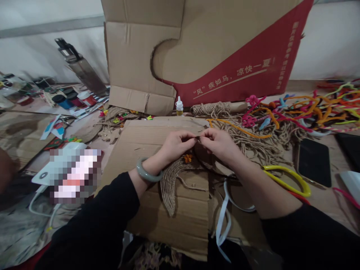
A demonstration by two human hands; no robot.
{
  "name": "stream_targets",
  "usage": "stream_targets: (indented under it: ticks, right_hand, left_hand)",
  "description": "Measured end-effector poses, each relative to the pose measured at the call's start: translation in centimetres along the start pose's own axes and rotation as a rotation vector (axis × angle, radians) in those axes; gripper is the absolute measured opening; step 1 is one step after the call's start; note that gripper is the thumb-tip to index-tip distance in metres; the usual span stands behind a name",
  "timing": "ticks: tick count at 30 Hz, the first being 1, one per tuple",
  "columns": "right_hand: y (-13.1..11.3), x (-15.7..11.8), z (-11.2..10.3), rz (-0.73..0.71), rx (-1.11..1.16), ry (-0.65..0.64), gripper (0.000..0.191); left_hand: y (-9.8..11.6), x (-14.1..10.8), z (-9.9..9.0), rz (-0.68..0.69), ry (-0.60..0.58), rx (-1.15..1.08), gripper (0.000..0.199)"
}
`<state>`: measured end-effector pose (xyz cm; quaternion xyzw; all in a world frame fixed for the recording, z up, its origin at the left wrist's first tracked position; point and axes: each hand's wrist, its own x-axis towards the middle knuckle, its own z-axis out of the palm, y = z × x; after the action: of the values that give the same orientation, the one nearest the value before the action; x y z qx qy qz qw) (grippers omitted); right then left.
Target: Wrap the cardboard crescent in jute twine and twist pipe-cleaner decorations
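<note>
My left hand and my right hand meet above a cardboard sheet, thumbs and fingertips pinched close together. Between them is a dark thin strand; its exact kind is too small to make out. Just below my hands lies a curved crescent of glued jute cord, with a small orange flower near its upper end. A loose piece of cord trails off it across the cardboard. My left wrist wears a pale green bangle.
A small glue bottle stands behind the sheet, before a large upright cardboard box. Jute cord and coloured pipe cleaners pile up right. Yellow-handled scissors, a dark phone and a white ribbon lie near my right arm.
</note>
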<state>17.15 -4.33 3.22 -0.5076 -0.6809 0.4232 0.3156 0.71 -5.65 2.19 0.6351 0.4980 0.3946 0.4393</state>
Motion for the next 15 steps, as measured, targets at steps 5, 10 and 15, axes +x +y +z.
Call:
stream_targets:
  ticks: [5,10,15]
  right_hand:
    - [0.19,-0.29,-0.3,-0.338,-0.27,0.112,0.015]
    - [0.13,-0.77,-0.5,-0.56,-0.469,0.151,0.017]
    - [0.39,-0.68,-0.4,-0.607,-0.547,0.098,0.023]
  left_hand:
    - [0.23,-0.06,0.06,-0.055,-0.013,-0.054,0.014]
    - [0.3,-0.22,0.08,0.037,-0.009,0.108,0.017]
    - [0.25,-0.32,0.05,0.047,-0.029,0.133,0.016]
